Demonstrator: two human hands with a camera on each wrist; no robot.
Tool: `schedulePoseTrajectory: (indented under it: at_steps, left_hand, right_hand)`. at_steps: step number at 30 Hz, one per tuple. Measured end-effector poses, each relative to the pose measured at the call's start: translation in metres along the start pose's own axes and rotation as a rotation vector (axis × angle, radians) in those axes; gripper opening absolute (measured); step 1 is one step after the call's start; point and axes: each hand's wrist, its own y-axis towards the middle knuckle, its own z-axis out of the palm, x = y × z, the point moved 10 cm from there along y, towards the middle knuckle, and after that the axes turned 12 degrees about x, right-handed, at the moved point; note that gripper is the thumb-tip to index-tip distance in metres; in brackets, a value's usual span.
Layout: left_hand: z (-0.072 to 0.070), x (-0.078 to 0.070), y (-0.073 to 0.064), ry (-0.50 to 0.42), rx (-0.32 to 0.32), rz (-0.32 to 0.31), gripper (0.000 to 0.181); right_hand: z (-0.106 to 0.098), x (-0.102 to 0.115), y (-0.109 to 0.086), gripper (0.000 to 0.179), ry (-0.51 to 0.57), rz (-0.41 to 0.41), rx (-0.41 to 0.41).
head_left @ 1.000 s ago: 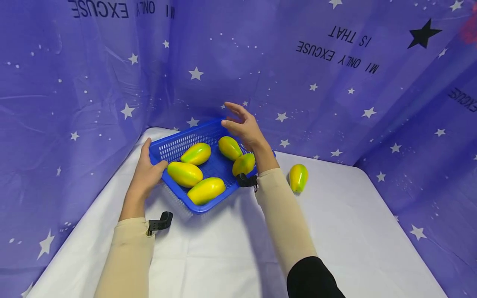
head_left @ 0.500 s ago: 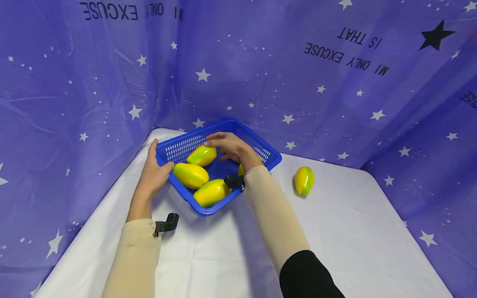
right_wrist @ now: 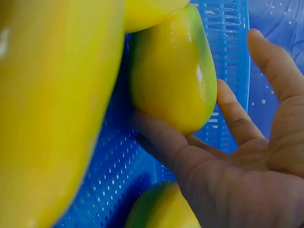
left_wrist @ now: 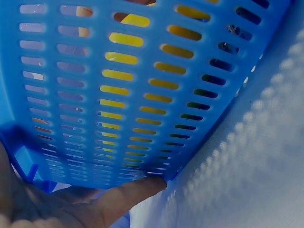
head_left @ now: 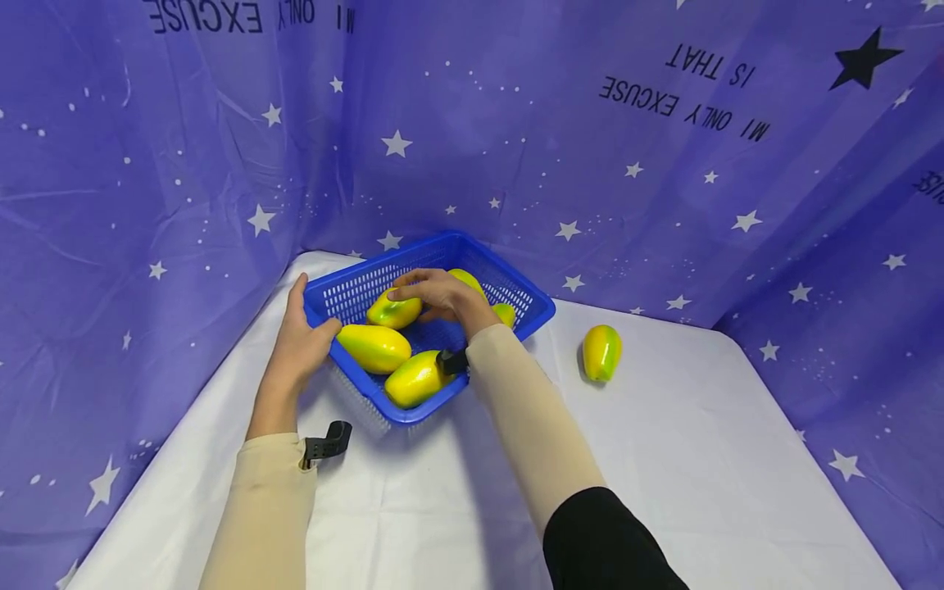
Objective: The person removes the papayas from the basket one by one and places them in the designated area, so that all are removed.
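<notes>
My left hand (head_left: 297,348) grips the left end of a blue plastic basket (head_left: 516,274), thumb over the rim. In the left wrist view, one finger lies along the slotted wall (left_wrist: 90,95) from outside. My right hand (head_left: 442,293) is inside the basket, at the rear left papaya (head_left: 392,311), a yellow-green fruit. The right wrist view has fingers (right_wrist: 164,135) at the end of that papaya (right_wrist: 173,71), while another digit stands away from it. Nearer the front lie another papaya (head_left: 376,348) and a third (head_left: 413,381). Others are partly hidden behind my right hand.
One papaya (head_left: 602,352) lies outside the basket, on the white tablecloth (head_left: 701,459) to its right. A purple curtain (head_left: 472,115) with stars hangs behind and beside the table. The basket's far corner is close to it.
My right hand has come down from above the basket's far side and moved left to the rear left papaya, which has shifted slightly. My left hand keeps its grip on the basket.
</notes>
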Motion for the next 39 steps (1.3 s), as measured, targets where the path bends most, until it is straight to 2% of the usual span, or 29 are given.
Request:
schedulePoseTrajectory:
  at_steps: [6, 11, 16, 21, 33, 39]
  left_hand:
    - [0.000, 0.000, 0.000, 0.000, -0.003, 0.010, 0.083]
    - [0.000, 0.000, 0.000, -0.008, -0.008, 0.010, 0.084]
    - [0.000, 0.000, 0.001, -0.043, -0.006, 0.019, 0.085]
    - [0.002, 0.001, 0.001, -0.065, 0.001, 0.032, 0.084]
    - [0.003, 0.000, 0.001, -0.072, 0.014, 0.016, 0.084]
    - [0.004, 0.001, -0.001, -0.067, 0.027, 0.007, 0.084]
  right_hand:
    - [-0.002, -0.003, 0.003, 0.047, 0.047, -0.011, -0.016]
    - [-0.005, -0.002, 0.002, 0.047, 0.046, -0.034, -0.036]
    - [-0.005, 0.002, 0.003, 0.048, 0.044, -0.074, -0.011]
    - [-0.004, 0.008, -0.001, 0.049, 0.061, -0.161, 0.009]
    - [-0.004, 0.026, -0.007, 0.044, 0.102, -0.354, 0.052]
    - [-0.006, 0.039, -0.019, 0.044, 0.176, -0.456, 0.094]
